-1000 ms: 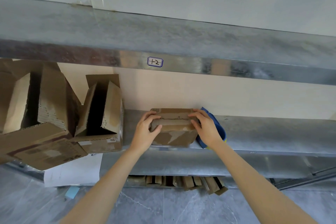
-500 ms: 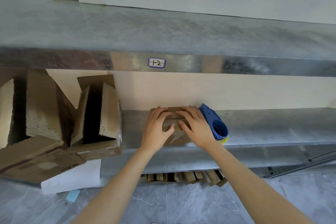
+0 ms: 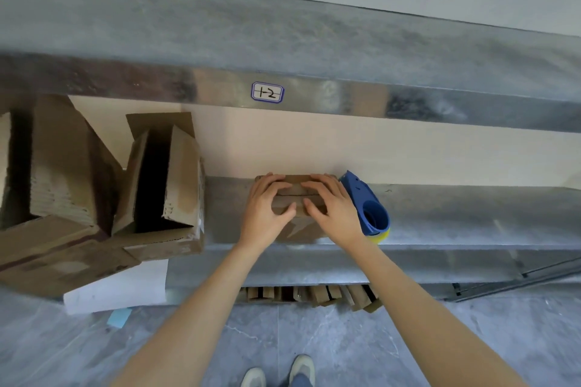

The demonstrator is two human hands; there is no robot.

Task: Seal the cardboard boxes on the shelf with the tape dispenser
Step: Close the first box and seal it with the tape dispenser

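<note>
A small brown cardboard box (image 3: pixel 298 198) sits on the grey metal shelf (image 3: pixel 456 217), its top flaps folded down. My left hand (image 3: pixel 267 209) lies flat on the left half of the top and my right hand (image 3: pixel 333 207) on the right half, fingers spread, pressing the flaps. A blue tape dispenser (image 3: pixel 367 204) with a yellow edge rests on the shelf just right of the box, beside my right hand and not held.
Two open cardboard boxes (image 3: pixel 163 182) (image 3: pixel 53 173) stand at the left of the shelf, flaps up. A white sheet (image 3: pixel 119 286) hangs below them. An upper shelf beam carries a label (image 3: pixel 267 92). Flattened cardboard (image 3: pixel 314 292) lies under the shelf above the grey floor.
Both hands went from gripping the box's sides to lying flat on its top. My right hand drew off the dispenser, uncovering it. The view tilted downward.
</note>
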